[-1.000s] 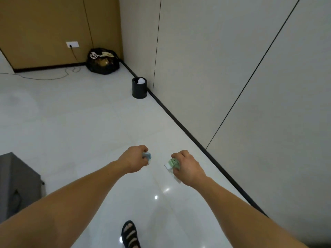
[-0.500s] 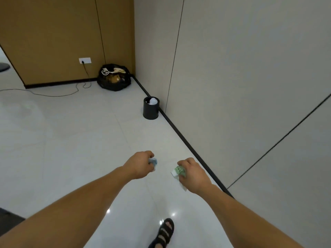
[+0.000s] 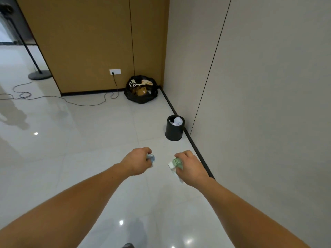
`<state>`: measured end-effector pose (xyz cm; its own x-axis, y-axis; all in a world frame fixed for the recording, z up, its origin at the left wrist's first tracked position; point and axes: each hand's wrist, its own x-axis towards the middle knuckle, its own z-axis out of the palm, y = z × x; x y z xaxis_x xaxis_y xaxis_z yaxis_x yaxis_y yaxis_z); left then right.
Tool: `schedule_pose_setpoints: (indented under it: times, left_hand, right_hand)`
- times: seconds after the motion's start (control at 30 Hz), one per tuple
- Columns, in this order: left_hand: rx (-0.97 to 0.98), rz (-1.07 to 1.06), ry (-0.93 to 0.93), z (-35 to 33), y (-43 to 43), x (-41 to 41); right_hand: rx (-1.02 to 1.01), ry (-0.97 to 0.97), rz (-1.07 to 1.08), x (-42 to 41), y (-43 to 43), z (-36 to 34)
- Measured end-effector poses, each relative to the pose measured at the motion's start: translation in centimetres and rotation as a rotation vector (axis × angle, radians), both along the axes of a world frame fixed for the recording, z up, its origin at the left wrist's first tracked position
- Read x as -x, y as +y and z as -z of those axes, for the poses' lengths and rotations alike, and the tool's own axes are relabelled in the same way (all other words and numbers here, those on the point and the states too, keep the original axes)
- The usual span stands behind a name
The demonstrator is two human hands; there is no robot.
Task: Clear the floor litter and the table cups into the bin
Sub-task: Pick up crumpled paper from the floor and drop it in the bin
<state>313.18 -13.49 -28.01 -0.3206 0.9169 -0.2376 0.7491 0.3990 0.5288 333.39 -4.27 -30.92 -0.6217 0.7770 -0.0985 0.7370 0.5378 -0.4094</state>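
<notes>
**A:** Which step is this?

**B:** Carrying litter to the bin (image 3: 174, 129), I judge. The left grip (image 3: 138, 161) is curled round a bluish scrap (image 3: 151, 158). The right grip (image 3: 191, 167) pinches a green-and-white wrapper (image 3: 176, 163).

**A:** And the bin?

**B:** On the floor (image 3: 89, 140) at one o'clock, just beside the skirting (image 3: 190, 139), with crumpled paper (image 3: 177, 120) inside. The next move calls for stepping closer, bringing both grips over its mouth, then letting go.

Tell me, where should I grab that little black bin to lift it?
Take the black bin by its open rim, probably reaching from the left: it stands upright close beside the wall on its right, with crumpled paper inside.
</notes>
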Motion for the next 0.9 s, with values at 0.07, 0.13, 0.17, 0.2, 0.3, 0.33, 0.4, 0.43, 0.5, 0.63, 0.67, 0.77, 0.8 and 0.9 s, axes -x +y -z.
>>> schedule_pose_setpoints:
  times: [0.07,0.13,0.17,0.2,0.3,0.33,0.4,0.43,0.5,0.63,0.67,0.77,0.8,0.9]
  left_hand:
    - [0.018,-0.013,0.004,0.8,3.3,2.1]
    - [0.022,-0.01,-0.006,1.6,7.0,4.0]
    - [0.023,-0.002,-0.007,2.0,9.1,5.1]
    - [0.023,0.004,-0.007,2.2,11.2,6.2]
    - [-0.004,0.016,-0.018,2.9,18.2,9.8]
    - [-0.013,0.026,-0.023,2.8,20.5,11.0]
    - [-0.01,0.057,-0.035,2.4,24.9,12.9]
    - [-0.002,0.079,-0.034,2.3,26.9,13.7]
    - [-0.004,0.107,-0.011,2.0,31.3,15.5]
    - [0.016,0.171,0.027,2.1,38.9,17.9]
    - [0.022,0.179,0.033,2.4,41.0,18.4]
    - [0.03,0.191,0.046,3.2,47.8,20.1]
    - [0.029,0.193,0.056,3.4,50.1,20.6]
    - [0.05,0.185,0.05,4.0,56.5,22.0]
  right_hand:
    - [0.01,-0.003,-0.012,2.0,3.4,0.5]
    - [0.016,-0.007,-0.009,4.1,7.2,1.2]
    - [0.018,-0.012,-0.001,5.2,9.1,1.6]
    - [0.021,-0.018,0.008,6.3,11.1,1.9]
    - [0.027,-0.03,0.031,9.5,17.0,2.5]
    - [0.027,-0.034,0.049,10.4,19.1,2.5]
    - [0.024,-0.045,0.084,12.1,23.0,2.4]
    - [0.021,-0.043,0.101,12.8,24.7,2.3]
    - [0.021,-0.043,0.137,14.3,28.3,2.3]
    - [0.085,-0.071,0.175,16.4,34.2,3.1]
    - [0.09,-0.078,0.178,17.0,36.0,3.4]
    - [0.102,-0.083,0.189,18.9,42.1,4.3]
    - [0.101,-0.086,0.18,19.6,44.4,4.6]
    - [0.101,-0.067,0.174,21.5,51.2,5.1]
